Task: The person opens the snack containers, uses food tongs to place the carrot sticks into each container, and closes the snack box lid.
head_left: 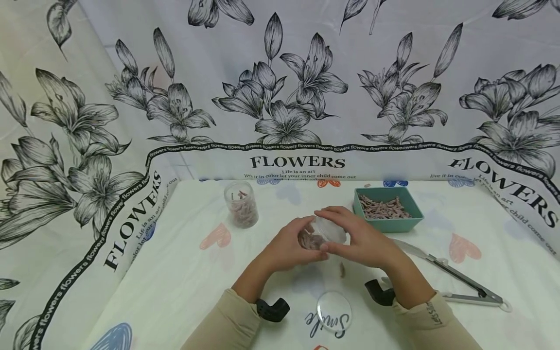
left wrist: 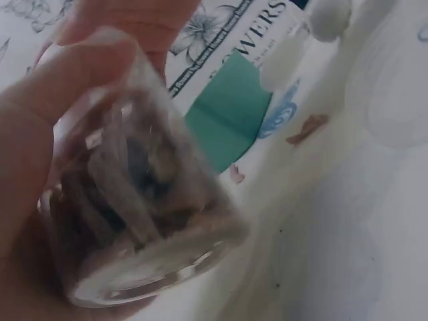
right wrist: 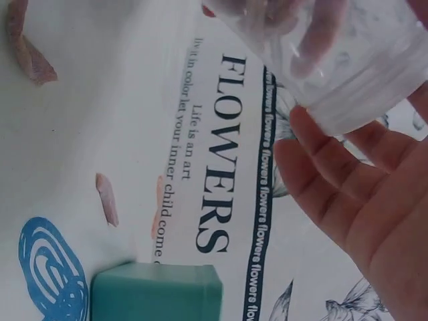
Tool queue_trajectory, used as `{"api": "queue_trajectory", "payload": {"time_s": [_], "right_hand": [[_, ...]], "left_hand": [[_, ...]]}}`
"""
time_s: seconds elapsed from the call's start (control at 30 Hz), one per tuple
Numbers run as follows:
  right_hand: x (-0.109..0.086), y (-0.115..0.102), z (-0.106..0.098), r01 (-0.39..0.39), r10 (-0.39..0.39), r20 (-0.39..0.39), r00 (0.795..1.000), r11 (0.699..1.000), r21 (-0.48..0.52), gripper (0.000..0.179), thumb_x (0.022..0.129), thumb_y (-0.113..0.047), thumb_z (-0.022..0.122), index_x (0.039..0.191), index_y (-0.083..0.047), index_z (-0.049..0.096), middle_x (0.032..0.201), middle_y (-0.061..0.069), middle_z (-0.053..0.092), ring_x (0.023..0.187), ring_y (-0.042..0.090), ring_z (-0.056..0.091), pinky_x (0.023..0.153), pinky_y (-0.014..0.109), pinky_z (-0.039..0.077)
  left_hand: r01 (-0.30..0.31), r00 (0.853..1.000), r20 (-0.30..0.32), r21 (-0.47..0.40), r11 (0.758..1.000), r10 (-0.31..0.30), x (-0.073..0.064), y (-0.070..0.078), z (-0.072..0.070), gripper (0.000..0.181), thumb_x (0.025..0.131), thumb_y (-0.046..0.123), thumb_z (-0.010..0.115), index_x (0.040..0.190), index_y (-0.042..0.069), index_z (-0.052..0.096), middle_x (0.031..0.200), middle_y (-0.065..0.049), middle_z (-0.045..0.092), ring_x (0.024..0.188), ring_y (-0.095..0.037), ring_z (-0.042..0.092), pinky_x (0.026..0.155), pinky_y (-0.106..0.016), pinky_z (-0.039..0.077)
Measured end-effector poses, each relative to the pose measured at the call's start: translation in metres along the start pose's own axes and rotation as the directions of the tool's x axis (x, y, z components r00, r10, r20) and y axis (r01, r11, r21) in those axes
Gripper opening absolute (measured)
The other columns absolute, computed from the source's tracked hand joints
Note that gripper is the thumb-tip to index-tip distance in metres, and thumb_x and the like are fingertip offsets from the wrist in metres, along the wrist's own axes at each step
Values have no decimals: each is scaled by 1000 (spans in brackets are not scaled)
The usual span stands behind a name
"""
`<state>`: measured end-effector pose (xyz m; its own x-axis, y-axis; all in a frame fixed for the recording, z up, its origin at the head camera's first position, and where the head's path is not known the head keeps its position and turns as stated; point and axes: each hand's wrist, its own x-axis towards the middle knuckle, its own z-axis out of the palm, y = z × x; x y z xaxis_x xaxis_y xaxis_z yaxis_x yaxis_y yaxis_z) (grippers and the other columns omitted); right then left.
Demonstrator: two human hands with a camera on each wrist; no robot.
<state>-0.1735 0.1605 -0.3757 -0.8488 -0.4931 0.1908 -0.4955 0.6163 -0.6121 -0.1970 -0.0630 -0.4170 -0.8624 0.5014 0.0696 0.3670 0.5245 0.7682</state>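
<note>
A clear plastic jar [head_left: 322, 232], partly filled with brownish dried strips, is held tilted between both hands above the table. My left hand [head_left: 286, 245] grips its body, fingers and thumb around the wall; the strips [left wrist: 127, 180] show through near the jar's base. At the other end, my right hand [head_left: 358, 236] holds the jar by its rim, thumb in front and fingers behind. In the right wrist view the fingertips [right wrist: 301, 124] lie against the clear rim. A round clear lid [head_left: 334, 311] lies on the cloth in front of the hands.
Back left stands another clear jar [head_left: 242, 206] with similar strips. A green rectangular tub [head_left: 393, 224] of strips is behind the right hand. Metal tongs [head_left: 463, 277] lie beside the right forearm. One loose strip [head_left: 342, 270] is on the table; a flowered curtain [head_left: 297, 87] hangs behind.
</note>
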Motion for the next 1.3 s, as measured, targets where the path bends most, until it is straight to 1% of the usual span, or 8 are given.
{"api": "queue_trajectory", "payload": {"time_s": [0.1, 0.3, 0.43, 0.57, 0.8, 0.93, 1.03, 1.3], "right_hand": [[0, -1, 1, -27, 26, -14, 1000, 999, -24, 65, 88, -50, 69, 146, -34, 45, 140, 1, 50, 124, 26, 53, 96, 54, 48], [2, -1, 3, -168, 165, -38, 986, 978, -125, 70, 89, -62, 59, 149, -32, 40, 133, 7, 51, 113, 27, 57, 89, 54, 50], [1, -3, 2, -79, 76, -50, 996, 994, -69, 64, 91, -53, 63, 149, -36, 40, 144, 3, 45, 128, 30, 50, 97, 60, 46], [-1, -4, 0, 10, -11, -74, 997, 1000, -17, 57, 92, -42, 67, 145, -36, 46, 140, -1, 49, 124, 26, 52, 94, 57, 47], [-1, -5, 1, -50, 43, -92, 995, 996, -70, 61, 91, -48, 65, 146, -34, 44, 127, -1, 51, 110, 21, 55, 88, 50, 50], [-1, -3, 1, 52, -48, -94, 994, 998, 35, 60, 92, -35, 66, 147, -34, 43, 140, -1, 45, 127, 25, 48, 96, 59, 45], [-2, -3, 1, 125, -115, -114, 987, 988, 93, 53, 93, -28, 67, 143, -34, 49, 140, -4, 46, 126, 22, 48, 94, 55, 47], [0, -5, 3, 114, -107, -158, 982, 993, 35, 48, 93, -32, 67, 139, -32, 55, 127, -5, 52, 110, 18, 53, 85, 47, 49]], "left_hand": [[41, 999, 32, -90, 995, -39, 0, -1, 3, 83, 73, 53, 81, 145, 33, 44, 130, 4, 54, 113, -14, 53, 92, -40, 48], [-42, 995, -88, 102, 994, 51, 1, 4, 12, 81, 70, 58, 81, 141, 39, 46, 123, 3, 55, 100, -10, 56, 81, -31, 50], [-13, 1000, 5, -82, 997, 13, 1, 3, 5, 74, 74, 54, 80, 139, 37, 48, 122, 7, 58, 105, -10, 56, 85, -33, 50], [24, 992, 129, -266, 964, 10, 0, 4, -2, 61, 80, 46, 77, 134, 34, 51, 119, 7, 60, 108, -14, 57, 87, -37, 50], [12, 997, 74, -195, 981, 3, -3, 11, 2, 74, 75, 52, 81, 139, 44, 45, 122, 13, 59, 108, -9, 57, 88, -34, 50], [13, 991, 131, -281, 960, 25, -3, 10, -2, 59, 80, 47, 76, 133, 36, 52, 117, 8, 61, 105, -12, 58, 84, -34, 51], [20, 985, 170, -334, 942, 39, -3, 9, -3, 53, 83, 45, 74, 129, 31, 54, 116, 6, 61, 106, -13, 58, 85, -35, 51], [16, 993, 120, -288, 958, 20, -4, 12, 3, 65, 79, 49, 78, 136, 36, 48, 121, 10, 60, 109, -11, 58, 88, -34, 51]]}}
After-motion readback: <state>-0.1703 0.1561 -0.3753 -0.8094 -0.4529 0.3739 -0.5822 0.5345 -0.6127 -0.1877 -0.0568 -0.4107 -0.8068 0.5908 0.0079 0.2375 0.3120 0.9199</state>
